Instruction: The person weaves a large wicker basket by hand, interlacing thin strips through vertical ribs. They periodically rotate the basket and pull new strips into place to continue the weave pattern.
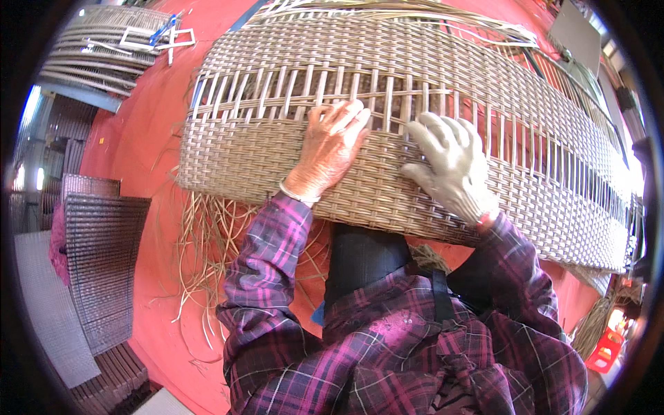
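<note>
The far edge of the woven panel [242, 152] is partly covered by pale loose strands [484, 31], and its right end washes out in glare; the person's lower legs vanish beneath it; the fisheye rim cuts off the stacks at far left. The bare left hand [332, 142] lies on the panel with fingers bent, tips at the near edge of a band of bare uprights; whether they pinch the thin strand [408, 93] running through that band cannot be told. The right hand [449, 162], in a pale knitted glove, rests on the weave with fingers loosely spread, thumb apart, gripping nothing visible. The panel stretches left to right in front of the person, long and curved, tan-brown, closely woven on either side of the band; curling fibres [207, 235] trail under its near left edge, over a smooth red floor [166, 138].
</note>
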Action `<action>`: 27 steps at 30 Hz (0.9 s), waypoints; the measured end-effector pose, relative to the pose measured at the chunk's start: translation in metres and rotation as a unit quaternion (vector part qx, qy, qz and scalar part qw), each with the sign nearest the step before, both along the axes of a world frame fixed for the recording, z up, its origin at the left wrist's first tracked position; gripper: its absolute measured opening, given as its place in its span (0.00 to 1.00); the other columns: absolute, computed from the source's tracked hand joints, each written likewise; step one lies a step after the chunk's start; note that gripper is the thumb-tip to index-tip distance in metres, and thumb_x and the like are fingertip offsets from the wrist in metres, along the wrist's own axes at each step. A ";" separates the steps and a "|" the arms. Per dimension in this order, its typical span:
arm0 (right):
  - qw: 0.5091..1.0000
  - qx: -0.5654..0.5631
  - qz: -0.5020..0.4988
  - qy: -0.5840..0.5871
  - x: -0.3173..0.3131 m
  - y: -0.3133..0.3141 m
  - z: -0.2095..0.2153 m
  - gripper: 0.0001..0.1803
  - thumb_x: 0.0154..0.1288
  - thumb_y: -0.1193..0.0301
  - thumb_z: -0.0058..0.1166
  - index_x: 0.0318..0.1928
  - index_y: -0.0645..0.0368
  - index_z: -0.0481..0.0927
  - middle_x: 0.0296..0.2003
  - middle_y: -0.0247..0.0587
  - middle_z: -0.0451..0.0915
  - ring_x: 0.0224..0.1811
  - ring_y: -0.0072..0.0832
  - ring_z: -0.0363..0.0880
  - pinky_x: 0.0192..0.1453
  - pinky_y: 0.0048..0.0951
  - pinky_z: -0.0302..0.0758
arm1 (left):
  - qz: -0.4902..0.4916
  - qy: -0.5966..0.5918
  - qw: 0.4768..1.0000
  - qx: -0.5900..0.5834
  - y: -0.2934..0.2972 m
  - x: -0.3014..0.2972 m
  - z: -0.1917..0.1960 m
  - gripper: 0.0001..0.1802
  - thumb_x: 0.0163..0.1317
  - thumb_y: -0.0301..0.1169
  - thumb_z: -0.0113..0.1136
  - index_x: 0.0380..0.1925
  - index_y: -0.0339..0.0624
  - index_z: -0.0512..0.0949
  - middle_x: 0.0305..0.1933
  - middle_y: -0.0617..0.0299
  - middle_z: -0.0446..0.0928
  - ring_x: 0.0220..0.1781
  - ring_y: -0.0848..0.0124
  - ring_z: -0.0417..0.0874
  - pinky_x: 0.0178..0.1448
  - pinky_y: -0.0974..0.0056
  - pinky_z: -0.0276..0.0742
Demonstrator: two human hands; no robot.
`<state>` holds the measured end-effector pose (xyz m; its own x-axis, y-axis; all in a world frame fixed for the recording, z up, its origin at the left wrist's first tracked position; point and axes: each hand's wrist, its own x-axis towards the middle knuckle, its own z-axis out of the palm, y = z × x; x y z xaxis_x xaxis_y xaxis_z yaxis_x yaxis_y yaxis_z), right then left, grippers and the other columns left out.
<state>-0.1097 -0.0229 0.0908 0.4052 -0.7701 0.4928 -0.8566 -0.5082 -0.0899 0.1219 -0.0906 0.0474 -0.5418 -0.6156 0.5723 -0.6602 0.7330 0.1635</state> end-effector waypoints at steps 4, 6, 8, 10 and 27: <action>0.998 0.042 0.033 0.021 0.053 -0.037 -0.005 0.32 0.55 0.49 0.61 0.53 0.58 0.75 0.50 0.41 0.78 0.50 0.38 0.77 0.58 0.41 0.68 | 0.011 -0.031 0.999 -0.013 -0.006 0.003 -0.003 0.12 0.59 0.32 0.62 0.43 0.44 0.78 0.46 0.62 0.77 0.48 0.64 0.78 0.54 0.56 0.68; 0.999 0.011 0.012 0.031 0.063 -0.041 -0.008 0.32 0.55 0.50 0.61 0.53 0.59 0.75 0.49 0.42 0.78 0.49 0.38 0.78 0.59 0.43 0.67 | 0.018 -0.047 0.998 0.027 -0.009 0.000 -0.001 0.10 0.60 0.32 0.60 0.41 0.46 0.75 0.41 0.62 0.75 0.46 0.65 0.79 0.52 0.56 0.67; 0.998 0.042 -0.007 0.042 0.065 -0.039 -0.009 0.30 0.56 0.50 0.61 0.52 0.57 0.75 0.47 0.42 0.79 0.48 0.38 0.78 0.60 0.45 0.66 | 0.017 -0.035 0.998 0.041 -0.006 -0.001 0.002 0.10 0.60 0.31 0.60 0.41 0.46 0.74 0.42 0.62 0.75 0.46 0.65 0.79 0.52 0.56 0.66; 0.995 0.088 0.010 0.037 0.063 -0.034 -0.010 0.31 0.55 0.50 0.61 0.53 0.57 0.75 0.45 0.41 0.79 0.48 0.38 0.77 0.60 0.45 0.66 | 0.022 -0.031 0.999 0.030 0.003 0.001 0.005 0.10 0.59 0.30 0.61 0.41 0.44 0.76 0.44 0.61 0.75 0.49 0.64 0.77 0.56 0.53 0.63; 0.995 0.034 0.087 0.019 0.121 -0.061 -0.010 0.31 0.56 0.55 0.65 0.57 0.56 0.75 0.50 0.42 0.77 0.54 0.44 0.74 0.60 0.46 0.68 | 0.127 0.015 0.992 -0.020 -0.031 0.121 -0.013 0.15 0.56 0.20 0.54 0.45 0.40 0.79 0.49 0.58 0.78 0.55 0.59 0.76 0.58 0.51 0.69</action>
